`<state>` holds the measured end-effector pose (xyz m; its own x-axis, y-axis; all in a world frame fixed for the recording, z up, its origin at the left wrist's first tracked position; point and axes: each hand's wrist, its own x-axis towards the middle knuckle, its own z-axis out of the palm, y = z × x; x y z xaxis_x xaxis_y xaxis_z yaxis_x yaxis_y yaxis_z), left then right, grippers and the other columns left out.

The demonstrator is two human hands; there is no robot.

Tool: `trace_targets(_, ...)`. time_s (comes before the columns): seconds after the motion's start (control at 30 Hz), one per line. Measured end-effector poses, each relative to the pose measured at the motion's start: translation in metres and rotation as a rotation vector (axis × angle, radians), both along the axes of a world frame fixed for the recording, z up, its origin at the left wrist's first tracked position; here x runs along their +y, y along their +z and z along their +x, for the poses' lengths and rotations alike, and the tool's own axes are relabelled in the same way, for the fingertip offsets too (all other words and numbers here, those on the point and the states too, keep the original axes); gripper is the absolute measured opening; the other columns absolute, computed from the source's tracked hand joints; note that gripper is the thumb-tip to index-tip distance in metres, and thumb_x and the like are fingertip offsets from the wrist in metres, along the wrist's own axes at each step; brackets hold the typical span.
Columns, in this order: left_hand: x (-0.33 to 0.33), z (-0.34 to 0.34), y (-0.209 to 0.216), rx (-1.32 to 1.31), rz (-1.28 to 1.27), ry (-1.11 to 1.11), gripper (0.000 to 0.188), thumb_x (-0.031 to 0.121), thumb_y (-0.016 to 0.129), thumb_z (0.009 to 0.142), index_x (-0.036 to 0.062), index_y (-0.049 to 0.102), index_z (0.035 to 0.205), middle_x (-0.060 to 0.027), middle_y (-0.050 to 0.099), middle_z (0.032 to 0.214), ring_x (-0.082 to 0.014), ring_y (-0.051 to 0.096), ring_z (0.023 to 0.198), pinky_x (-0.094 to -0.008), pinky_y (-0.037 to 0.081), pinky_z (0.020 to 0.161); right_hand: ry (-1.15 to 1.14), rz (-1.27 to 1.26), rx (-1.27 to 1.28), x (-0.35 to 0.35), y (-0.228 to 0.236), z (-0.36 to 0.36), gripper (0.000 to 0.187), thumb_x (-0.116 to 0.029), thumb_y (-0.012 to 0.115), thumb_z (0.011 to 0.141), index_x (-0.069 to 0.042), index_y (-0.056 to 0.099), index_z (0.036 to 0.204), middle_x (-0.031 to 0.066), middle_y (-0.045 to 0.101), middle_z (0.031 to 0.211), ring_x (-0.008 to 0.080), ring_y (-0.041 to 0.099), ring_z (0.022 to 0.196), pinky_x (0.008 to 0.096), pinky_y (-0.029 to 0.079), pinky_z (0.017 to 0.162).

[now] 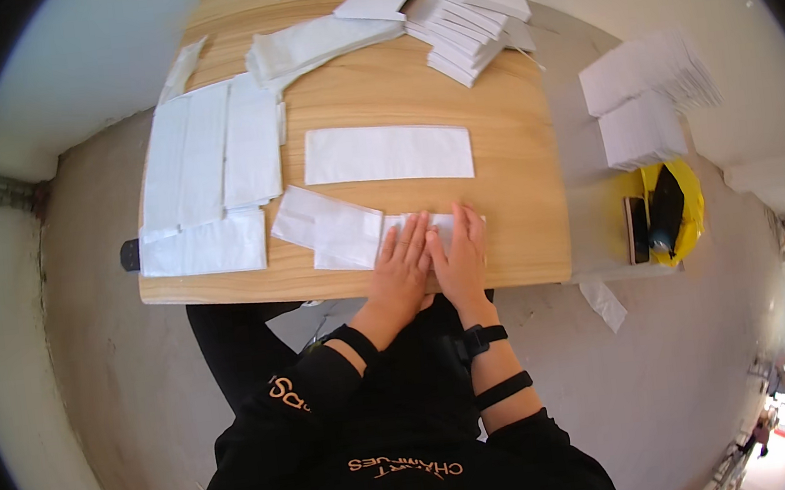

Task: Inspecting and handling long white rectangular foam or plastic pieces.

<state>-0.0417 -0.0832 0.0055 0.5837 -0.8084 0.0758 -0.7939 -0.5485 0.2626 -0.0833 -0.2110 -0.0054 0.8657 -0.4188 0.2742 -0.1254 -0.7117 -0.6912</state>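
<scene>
My left hand [401, 265] and my right hand [459, 259] lie flat side by side, fingers together, pressing down on the right end of a white paper bag [329, 230] near the front edge of the wooden table [515, 136]. The bag's left part sticks out past my left hand, angled up to the left. Another flat white paper bag [387, 154] lies just beyond it, in the middle of the table, untouched.
Overlapping white bags [207, 159] cover the table's left side, with more stacks at the back [470, 22]. A grey side surface to the right holds two white stacks [645, 99], a yellow helmet [685, 209] and a dark phone [637, 229]. Bare concrete floor surrounds the table.
</scene>
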Motion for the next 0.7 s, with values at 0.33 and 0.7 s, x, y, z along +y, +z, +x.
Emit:
trace_targets(0.33, 0.026, 0.017, 0.017, 0.225, -0.219, -0.068, 0.078, 0.032, 0.077, 0.07, 0.0009, 0.045, 0.135, -0.0254, 0.029, 0.15, -0.0413, 0.023, 0.142, -0.0517, 0.019, 0.115, -0.031, -0.188, 0.145, 0.0, 0.001, 0.003, 0.063, -0.033, 0.06, 0.089, 0.004, 0.041, 0.137, 0.0198, 0.041, 0.138, 0.034, 0.033, 0.135, 0.0506, 0.018, 0.115)
trace_targets(0.7, 0.138, 0.083, 0.026, -0.073, -0.1, 0.778, 0.031, 0.02, 0.077, 0.071, 0.0081, 0.061, 0.096, -0.011, 0.05, 0.105, -0.0307, 0.047, 0.103, -0.0446, 0.036, 0.087, -0.025, -0.227, 0.158, 0.0, 0.001, 0.001, 0.073, -0.035, 0.07, 0.082, 0.004, 0.041, 0.136, 0.0218, 0.041, 0.137, 0.0358, 0.032, 0.134, 0.0491, 0.019, 0.113)
